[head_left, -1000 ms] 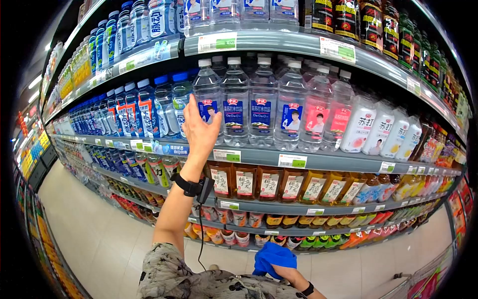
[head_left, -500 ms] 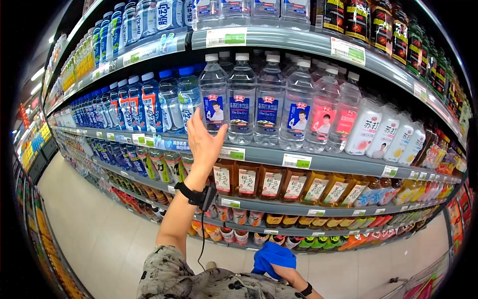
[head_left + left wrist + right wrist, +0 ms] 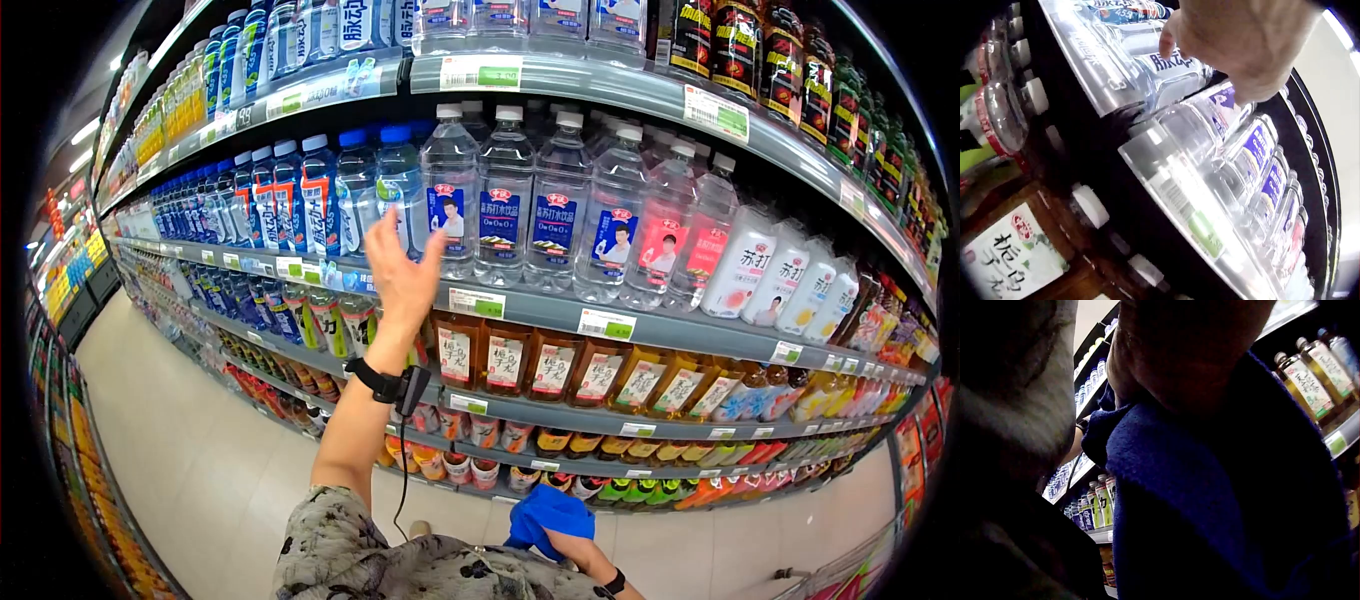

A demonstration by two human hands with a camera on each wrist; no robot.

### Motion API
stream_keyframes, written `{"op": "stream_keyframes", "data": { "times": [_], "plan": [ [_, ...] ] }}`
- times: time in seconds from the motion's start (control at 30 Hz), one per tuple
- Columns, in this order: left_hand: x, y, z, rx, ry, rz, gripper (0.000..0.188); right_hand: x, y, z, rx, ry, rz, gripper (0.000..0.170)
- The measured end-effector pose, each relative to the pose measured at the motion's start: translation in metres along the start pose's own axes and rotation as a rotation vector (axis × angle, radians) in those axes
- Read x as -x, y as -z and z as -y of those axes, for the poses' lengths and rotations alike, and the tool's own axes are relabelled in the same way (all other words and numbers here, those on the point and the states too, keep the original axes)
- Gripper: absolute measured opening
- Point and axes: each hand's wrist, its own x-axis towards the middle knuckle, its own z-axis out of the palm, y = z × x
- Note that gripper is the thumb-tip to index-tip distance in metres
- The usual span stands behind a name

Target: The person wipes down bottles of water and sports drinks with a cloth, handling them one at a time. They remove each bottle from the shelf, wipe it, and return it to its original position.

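My left hand (image 3: pixel 404 272) is raised with fingers spread, in front of a blue-capped bottle (image 3: pixel 398 180) and the leftmost clear bottle (image 3: pixel 447 200) with a blue label. In the left wrist view the hand (image 3: pixel 1244 47) hangs over the bottles at a gap between two shelf edges; whether it touches one I cannot tell. It holds nothing visible. Low in the head view, my right hand (image 3: pixel 575 546) grips a blue cloth (image 3: pixel 545 512). The right wrist view shows that cloth (image 3: pixel 1166 469) hanging dark below the hand (image 3: pixel 1179 356), its fingertips hidden.
Shelves of bottles curve across the view, with a grey shelf edge (image 3: pixel 540 308) carrying price tags. Brown bottles (image 3: pixel 505 357) stand one shelf below. Pale floor tiles (image 3: pixel 230 500) lie beneath, and a cart (image 3: pixel 850 570) is at the lower right.
The shelves have shifted rightward in the head view. My left hand now sits further left against the bottles, beside the blue-capped one. The right hand still grips the cloth.
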Motion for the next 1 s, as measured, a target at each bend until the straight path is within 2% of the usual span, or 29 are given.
{"op": "stream_keyframes", "data": {
  "times": [0.03,0.1,0.13,0.17,0.3,0.4,0.5,0.53,0.57,0.63,0.7,0.77,0.83,0.87,0.9,0.97,1.0],
  "plan": [
    [-0.008,-0.001,0.008,-0.002,0.000,-0.095,0.063,0.000,0.002,0.005,-0.004,0.023,-0.007,0.024],
    [-0.021,0.001,0.019,-0.194,0.023,-0.090,0.068,0.001,0.005,0.021,-0.010,0.042,-0.012,0.023],
    [-0.025,0.000,0.022,-0.197,0.024,-0.088,0.068,-0.001,0.006,0.032,0.007,0.064,-0.063,0.012],
    [-0.029,-0.002,0.026,-0.216,0.066,-0.043,0.069,-0.002,0.006,0.038,0.023,0.086,-0.113,0.010],
    [-0.031,-0.008,0.038,-0.147,0.199,0.024,0.071,-0.001,-0.001,0.018,-0.049,0.135,-0.164,0.009],
    [-0.030,-0.007,0.038,-0.151,0.206,0.058,0.069,-0.003,0.002,0.025,0.022,0.193,-0.177,0.009],
    [-0.032,-0.005,0.033,-0.185,0.213,0.065,0.067,-0.002,0.002,0.023,0.055,0.174,-0.157,0.009],
    [-0.034,-0.004,0.033,-0.187,0.213,0.067,0.067,0.000,0.001,0.017,0.094,0.126,-0.116,0.011],
    [-0.036,-0.003,0.032,-0.169,0.217,0.079,0.066,0.002,0.000,0.012,0.132,0.078,-0.073,0.020],
    [-0.034,-0.002,0.033,-0.153,0.223,0.090,0.066,0.002,-0.002,0.014,0.094,0.072,-0.072,0.021],
    [-0.028,-0.002,0.033,-0.086,0.104,-0.038,0.064,0.001,0.000,0.018,0.059,0.068,-0.075,0.021],
    [-0.019,-0.004,0.034,-0.044,0.128,-0.037,0.068,0.000,0.004,0.029,-0.129,-0.190,-0.026,0.023],
    [-0.009,-0.007,0.038,0.270,0.218,-0.113,0.070,0.000,0.003,0.023,-0.122,-0.162,-0.039,0.023],
    [-0.003,-0.010,0.047,0.336,0.142,-0.123,0.078,0.000,0.002,0.020,-0.116,-0.132,-0.048,0.024],
    [-0.002,-0.008,0.044,0.339,0.142,-0.125,0.078,0.000,0.003,0.020,-0.113,-0.131,-0.051,0.024],
    [0.001,0.001,0.040,0.503,0.067,-0.238,0.084,-0.001,0.006,0.022,0.090,0.038,-0.126,0.024],
    [-0.001,0.012,0.029,0.480,0.031,-0.272,0.088,-0.004,0.009,0.024,0.091,0.039,-0.123,0.024]
  ]
}}
